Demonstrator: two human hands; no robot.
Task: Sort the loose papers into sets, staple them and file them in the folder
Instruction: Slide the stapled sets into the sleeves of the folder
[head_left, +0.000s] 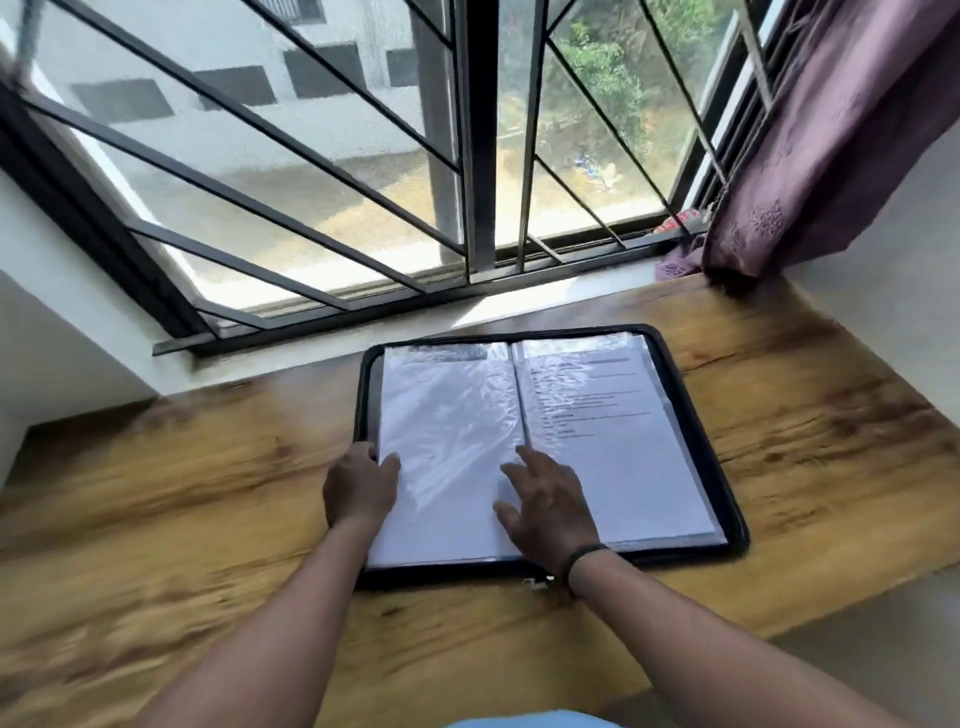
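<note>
A black zip folder (727, 499) lies open on the wooden table, its clear plastic sleeves spread like a book. The left sleeve (447, 415) looks blank white; the right sleeve (613, 426) holds a printed page. My left hand (361, 486) rests on the folder's lower left edge, fingers touching the left sleeve. My right hand (550, 501) lies with spread fingers near the folder's spine at the bottom. No stapler or loose papers are in view. The picture is somewhat blurred.
The wooden table (208, 493) runs up to a white sill under a barred window (363, 156). A purple curtain (810, 156) hangs at the back right corner. The table's right edge (883, 592) drops off beside the folder.
</note>
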